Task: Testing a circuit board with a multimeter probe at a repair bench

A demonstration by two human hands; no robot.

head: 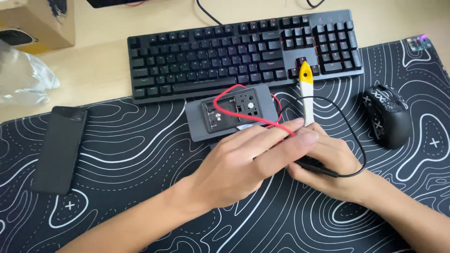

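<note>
I see my left hand (243, 161) pinching the red wire (234, 110), keeping it taut. My right hand (328, 161) grips the white-and-yellow tool (306, 91) pointing at 12 o'clock beside the grey device (194, 119)

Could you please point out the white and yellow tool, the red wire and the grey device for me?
white and yellow tool (307, 89): head view, its white shaft.
red wire (225, 95): head view, its loop.
grey device (197, 117): head view, its left edge.

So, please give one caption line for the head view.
Left hand and right hand hold wired probe over grey device.

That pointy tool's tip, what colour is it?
Yellow tip on a white tool, seen in the head view.
</note>
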